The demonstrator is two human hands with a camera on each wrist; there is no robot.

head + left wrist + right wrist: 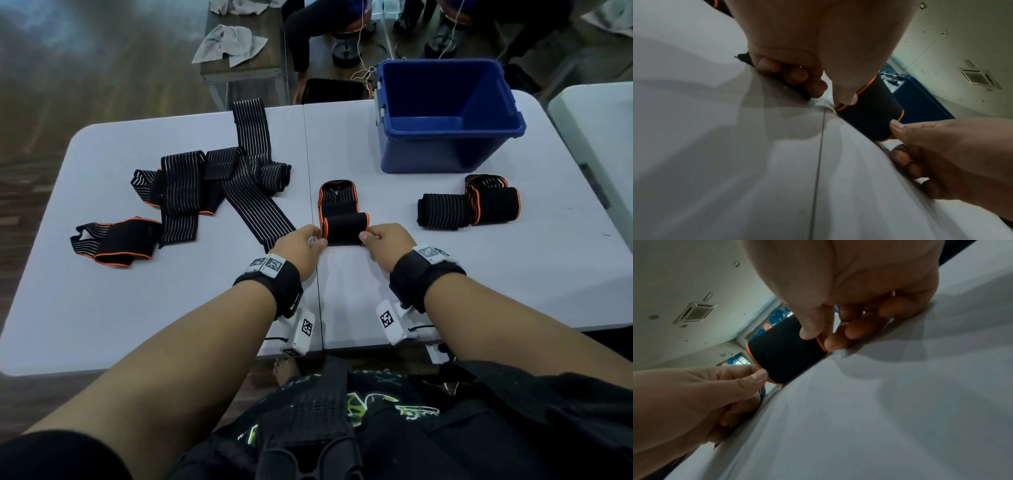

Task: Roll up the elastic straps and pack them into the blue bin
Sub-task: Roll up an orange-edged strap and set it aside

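A black strap with orange edges [344, 224] lies on the white table [171, 308], partly wound into a roll [871, 113] [785, 352] at its near end. My left hand [301, 245] pinches the roll's left end with thumb and curled fingers. My right hand [383, 241] pinches its right end the same way. The unrolled tail [337, 197] stretches away from me. The blue bin [445, 113] stands behind, to the right, and looks empty. Two rolled straps [469, 205] rest in front of it.
A heap of loose black striped straps [219, 181] covers the table's left half, with another orange-edged one [116, 240] nearer the left edge. A second table [596, 123] adjoins on the right. Grey cloths [229, 44] lie on a bench beyond.
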